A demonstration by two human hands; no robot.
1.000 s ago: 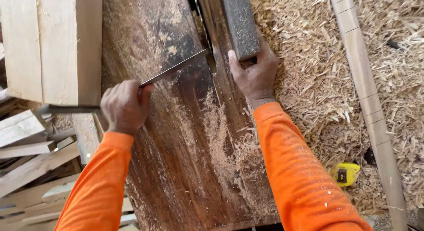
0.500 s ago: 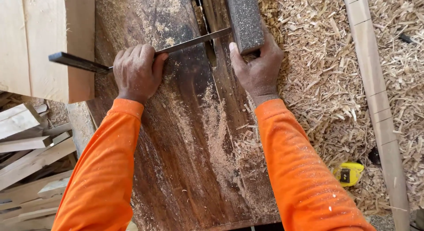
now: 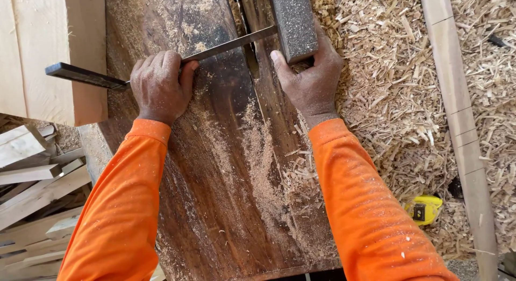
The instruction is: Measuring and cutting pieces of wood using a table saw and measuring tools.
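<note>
Two hands work one square (image 3: 161, 66) on one dark plank (image 3: 215, 179): the left hand (image 3: 158, 84) presses its blade flat, the right hand (image 3: 312, 79) grips its grey stock (image 3: 293, 20). One tape measure (image 3: 423, 209) lies in shavings (image 3: 392, 98).

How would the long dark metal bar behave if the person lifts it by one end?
The metal bar probably stays stiff: it spans straight under the left hand. It looks thin, so likely light. Being flat, it should not roll, though sawdust on the plank may let it slide.
</note>
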